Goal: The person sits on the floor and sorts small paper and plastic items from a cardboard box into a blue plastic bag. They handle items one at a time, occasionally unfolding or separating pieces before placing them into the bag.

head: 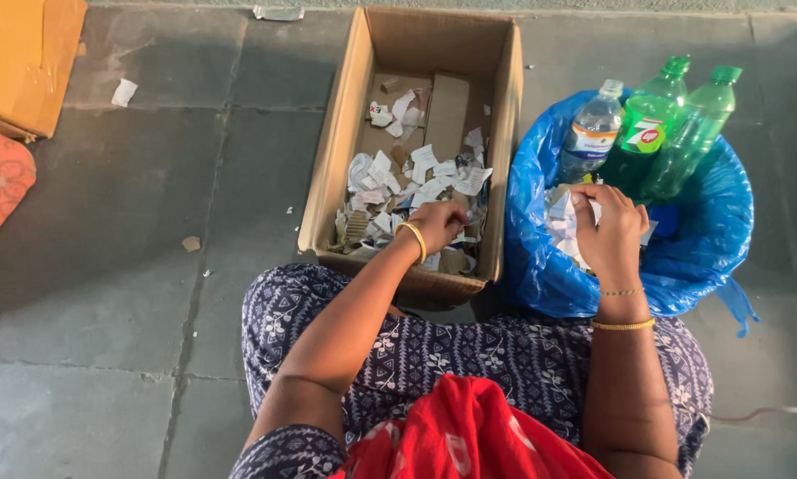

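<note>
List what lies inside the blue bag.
The blue bag holds three plastic bottles and white paper scraps; the right hand covers some scraps, and the bag's bottom stays hidden.

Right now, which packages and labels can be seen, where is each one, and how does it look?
Cardboard box: centre floor, open, brown, holding paper scraps; left hand reaches in.
Second cardboard box: top left corner, tan.
Clear bottle: in the blue bag, white and blue label.
Green bottle: beside it, green label, red spot.
Right hand holds paper over the bag.
</note>
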